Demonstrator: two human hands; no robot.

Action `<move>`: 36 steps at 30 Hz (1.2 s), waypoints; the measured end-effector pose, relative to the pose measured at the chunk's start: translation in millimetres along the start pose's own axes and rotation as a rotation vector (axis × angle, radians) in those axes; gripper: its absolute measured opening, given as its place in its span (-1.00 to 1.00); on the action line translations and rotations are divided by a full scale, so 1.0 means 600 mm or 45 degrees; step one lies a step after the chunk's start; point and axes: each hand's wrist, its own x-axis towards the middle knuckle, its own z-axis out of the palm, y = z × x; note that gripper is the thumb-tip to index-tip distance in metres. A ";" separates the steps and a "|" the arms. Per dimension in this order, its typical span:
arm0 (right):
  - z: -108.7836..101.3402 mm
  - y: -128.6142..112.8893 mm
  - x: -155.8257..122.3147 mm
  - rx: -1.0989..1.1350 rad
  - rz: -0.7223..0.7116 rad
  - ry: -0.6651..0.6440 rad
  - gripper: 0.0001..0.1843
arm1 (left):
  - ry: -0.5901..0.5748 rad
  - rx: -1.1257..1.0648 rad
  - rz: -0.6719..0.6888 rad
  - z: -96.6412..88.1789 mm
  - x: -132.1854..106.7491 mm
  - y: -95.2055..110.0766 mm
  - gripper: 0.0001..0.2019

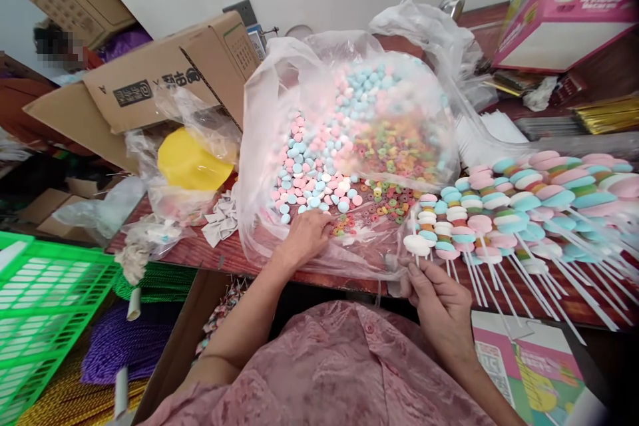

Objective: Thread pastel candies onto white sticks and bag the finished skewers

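Observation:
My left hand rests at the front edge of a loose pile of pink, blue and white candies, fingers curled together. Whether a candy is between its fingertips I cannot make out. Small colourful gummy rings lie just beyond that hand, inside a clear plastic bag spread open on the table. My right hand pinches the white stick of a candy skewer near the table's front edge. A round white candy tops it. To the right lie many finished-looking candy skewers, stacked with sticks toward me.
Cardboard boxes and a yellow round item in plastic stand left. A green crate and bundled purple cords are below left. A pink box stands back right, beside gold ties. Another person is at far left.

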 end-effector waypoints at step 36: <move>-0.033 0.026 -0.019 -0.334 -0.300 -0.147 -0.78 | -0.281 -0.282 0.153 0.026 0.107 0.076 -0.86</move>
